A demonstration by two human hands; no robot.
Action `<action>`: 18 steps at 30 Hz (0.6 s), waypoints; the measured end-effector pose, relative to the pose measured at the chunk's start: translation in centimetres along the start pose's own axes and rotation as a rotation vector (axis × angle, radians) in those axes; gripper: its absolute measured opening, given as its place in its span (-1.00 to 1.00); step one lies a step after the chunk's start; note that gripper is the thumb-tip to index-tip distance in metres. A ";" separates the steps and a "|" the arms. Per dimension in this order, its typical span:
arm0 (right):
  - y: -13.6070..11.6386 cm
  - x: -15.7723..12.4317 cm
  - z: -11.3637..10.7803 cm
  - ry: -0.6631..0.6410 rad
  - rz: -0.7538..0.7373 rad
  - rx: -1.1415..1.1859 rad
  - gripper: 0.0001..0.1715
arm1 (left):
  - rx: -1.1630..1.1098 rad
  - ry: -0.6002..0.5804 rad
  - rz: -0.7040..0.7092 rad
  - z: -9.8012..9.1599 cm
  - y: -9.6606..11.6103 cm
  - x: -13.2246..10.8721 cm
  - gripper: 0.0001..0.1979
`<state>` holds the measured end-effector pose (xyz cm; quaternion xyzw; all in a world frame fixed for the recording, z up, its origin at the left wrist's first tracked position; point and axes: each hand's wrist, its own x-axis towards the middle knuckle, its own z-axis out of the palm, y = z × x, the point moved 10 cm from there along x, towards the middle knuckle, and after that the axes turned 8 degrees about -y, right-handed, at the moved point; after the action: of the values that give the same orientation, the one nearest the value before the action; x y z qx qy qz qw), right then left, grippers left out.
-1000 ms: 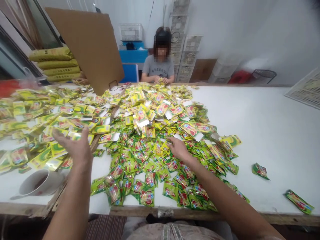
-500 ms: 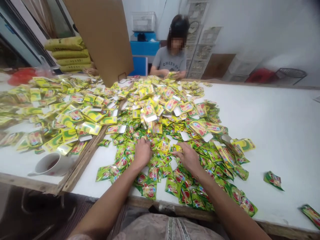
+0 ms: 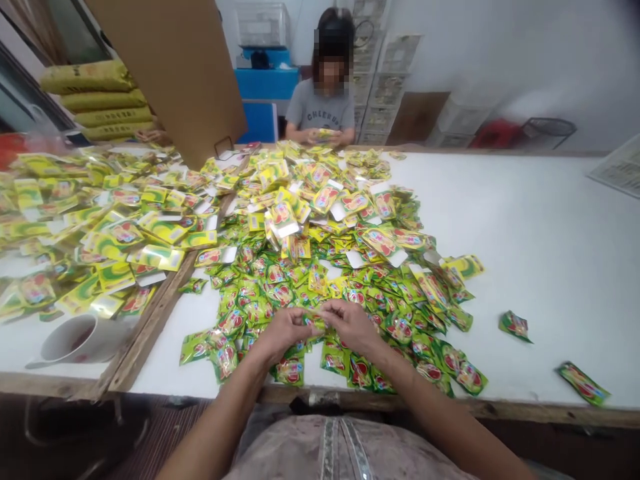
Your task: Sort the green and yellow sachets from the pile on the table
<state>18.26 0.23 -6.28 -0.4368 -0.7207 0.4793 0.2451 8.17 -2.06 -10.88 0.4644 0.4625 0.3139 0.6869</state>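
My left hand and my right hand meet low over the heap, both closed. Pinched between their fingertips is a small green packet, partly covered by the fingers. Around and under them spreads a pile of green packets printed with red fruit pictures. Beyond my hands, yellow flat boxes lie heaped on top of the packets, some with white flaps sticking out.
A wooden strip divides the white table. Left of it lie more yellow boxes and a white mug of dark liquid. A cardboard sheet stands upright. Another person sits opposite, holding a yellow item. Two loose packets lie right.
My hands were apart over the pile; they have drawn together and nearer to me, now sharing a green packet. The whole view has shifted slightly.
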 end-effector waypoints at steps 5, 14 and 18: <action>4.0 -2.6 2.5 0.028 0.211 0.471 -0.67 | 0.211 -0.140 0.018 1.9 0.2 -1.3 -0.71; 1.4 -2.6 -1.4 0.243 0.098 -0.031 -0.72 | 0.164 0.106 0.129 0.9 1.0 -0.3 -0.66; 0.1 -2.1 -4.8 0.346 0.014 -0.603 -0.73 | -0.088 0.205 0.096 -0.5 -0.1 0.1 -0.69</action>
<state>23.09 0.71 -4.19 -0.5691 -0.7748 0.1654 0.2201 7.76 -1.85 -11.11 0.4209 0.4931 0.4123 0.6401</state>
